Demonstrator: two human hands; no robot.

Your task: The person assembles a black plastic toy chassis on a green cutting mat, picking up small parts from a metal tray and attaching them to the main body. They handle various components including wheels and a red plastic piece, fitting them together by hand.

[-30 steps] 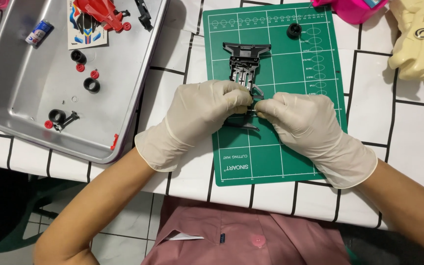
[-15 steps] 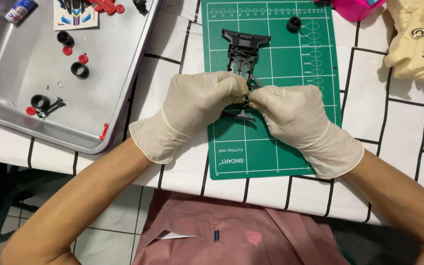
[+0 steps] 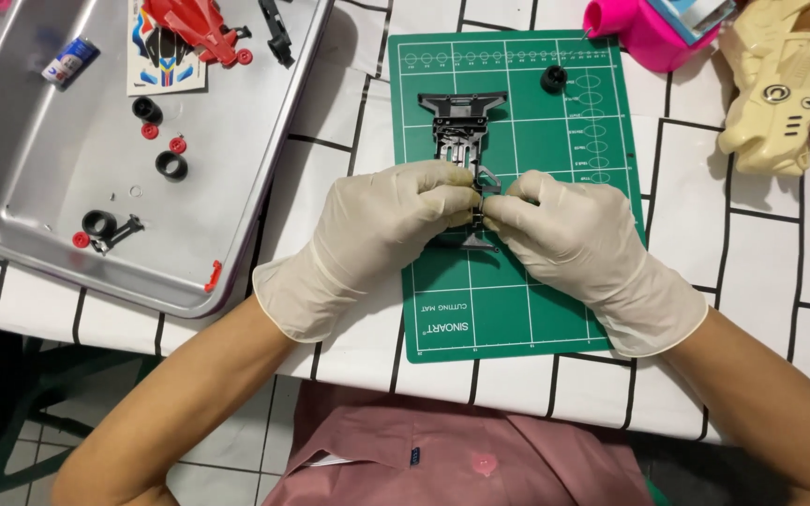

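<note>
Your left hand (image 3: 382, 234) and right hand (image 3: 578, 239) meet over the chassis (image 3: 464, 131) on the cutting mat (image 3: 517, 319); the tray (image 3: 39, 244) lies left, a loose wheel (image 3: 554, 79) behind.

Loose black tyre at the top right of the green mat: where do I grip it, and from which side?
Probably best from straight above. The black tyre lies flat on the cutting mat, hole upward, apart from the black chassis that the left hand and right hand hold. Pinch its outer rim on opposite sides; the pink thing crowds the upper right, so close from left and lower right.
</note>
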